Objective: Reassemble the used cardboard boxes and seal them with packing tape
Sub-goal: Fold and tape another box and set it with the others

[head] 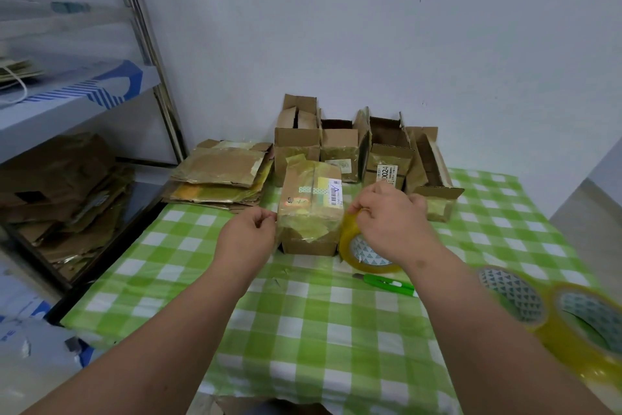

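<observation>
A small taped cardboard box (309, 209) with a white label stands on the green checked table (303, 320), between my hands. My right hand (390, 216) grips a roll of clear yellowish packing tape (365, 254) that leans against the box's right side. My left hand (250, 229) is at the box's left edge, fingers curled as if pinching the end of a tape strip; the strip itself is hard to see. Several reassembled open boxes (363, 152) stand in a row at the back by the wall. A stack of flattened boxes (218, 175) lies at the back left.
A green utility knife (387, 283) lies just in front of the tape roll. Two more tape rolls (558, 313) sit at the table's right edge. A metal shelf unit (84, 145) with more flattened cardboard stands to the left. The wall is close behind the boxes.
</observation>
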`<state>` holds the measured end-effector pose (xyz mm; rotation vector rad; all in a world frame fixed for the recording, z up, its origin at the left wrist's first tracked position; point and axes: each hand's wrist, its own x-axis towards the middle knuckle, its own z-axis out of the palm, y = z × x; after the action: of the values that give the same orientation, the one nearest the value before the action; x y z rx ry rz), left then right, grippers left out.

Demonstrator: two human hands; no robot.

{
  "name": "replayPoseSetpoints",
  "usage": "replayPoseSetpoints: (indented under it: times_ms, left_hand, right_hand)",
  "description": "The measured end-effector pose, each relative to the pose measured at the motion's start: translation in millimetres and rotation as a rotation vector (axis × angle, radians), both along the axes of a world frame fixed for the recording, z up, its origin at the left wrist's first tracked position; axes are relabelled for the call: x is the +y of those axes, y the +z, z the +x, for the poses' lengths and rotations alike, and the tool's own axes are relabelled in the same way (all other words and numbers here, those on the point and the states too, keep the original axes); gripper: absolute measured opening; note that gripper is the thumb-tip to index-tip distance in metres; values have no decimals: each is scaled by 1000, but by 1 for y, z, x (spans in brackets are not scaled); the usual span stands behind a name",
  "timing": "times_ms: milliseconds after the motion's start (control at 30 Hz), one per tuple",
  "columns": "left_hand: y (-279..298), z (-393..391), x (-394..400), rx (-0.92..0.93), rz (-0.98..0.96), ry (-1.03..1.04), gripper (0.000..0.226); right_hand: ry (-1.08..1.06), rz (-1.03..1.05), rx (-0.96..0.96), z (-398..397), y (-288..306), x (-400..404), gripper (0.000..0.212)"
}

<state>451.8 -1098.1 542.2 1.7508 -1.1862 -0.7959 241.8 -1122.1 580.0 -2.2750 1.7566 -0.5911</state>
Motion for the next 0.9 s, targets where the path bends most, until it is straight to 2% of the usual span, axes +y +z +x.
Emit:
replayPoseSetpoints:
  times_ms: [133,233,333,433,600,733,900]
  left_hand:
    - [6,3,-1,-31,11,-5,50]
    - [10,4,-2,-64,26,-15,56]
    - [13,2,-1,-132,44,-28,52]
    - [17,1,2,-280,42,-70,41]
    - [19,6,8,-515,-28,-186,44]
    - [16,6,6,-570,-78,-186,37]
    - [13,0,3,-534,-72,-77,29]
  right_hand:
    - [-6,-23,178,10,5,7,31]
    - [-18,17,207,14,7,8,29]
    - [-35,39,188,14,7,9,26]
    - [-40,20,205,14,4,9,22]
    - [-30,-22,232,12,1,8,31]
    - [-44,-77,249,14,-2,9,32]
    - [-101,-175,278,21,-12,12,32]
